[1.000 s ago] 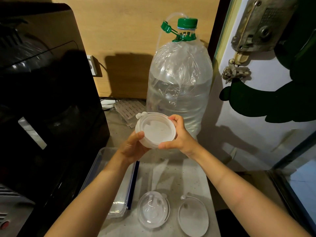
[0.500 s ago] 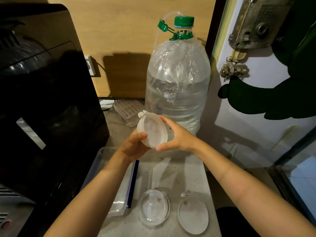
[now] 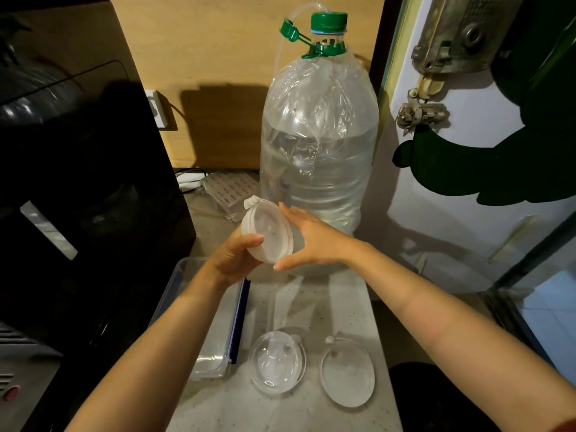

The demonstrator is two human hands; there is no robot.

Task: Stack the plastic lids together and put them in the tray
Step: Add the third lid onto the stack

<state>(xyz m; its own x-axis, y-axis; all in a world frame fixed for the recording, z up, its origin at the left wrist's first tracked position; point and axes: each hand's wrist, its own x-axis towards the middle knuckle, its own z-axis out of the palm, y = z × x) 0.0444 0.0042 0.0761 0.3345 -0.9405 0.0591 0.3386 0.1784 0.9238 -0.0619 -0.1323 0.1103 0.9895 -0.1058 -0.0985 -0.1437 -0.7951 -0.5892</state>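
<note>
A stack of round translucent plastic lids [image 3: 267, 230] is held up above the counter, tilted on edge with its face turned right. My left hand [image 3: 233, 257] grips its lower left rim. My right hand [image 3: 307, 238] presses flat against its right side, fingers straight. A clear rectangular tray [image 3: 232, 310] with a blue clip edge lies under my left forearm, partly hidden. Two more clear lids lie on the counter near me: a domed one [image 3: 277, 362] and a flatter one [image 3: 347, 371] to its right.
A large water bottle [image 3: 318, 145] with a green cap stands just behind the hands. A black appliance [image 3: 78, 182] fills the left side. A white door with a metal lock [image 3: 452, 35] bounds the right. The speckled counter [image 3: 299, 410] is narrow.
The lid stack has turned from facing me to standing on edge and sunk slightly lower. My right hand has opened from pinching the rim to lying flat against its side.
</note>
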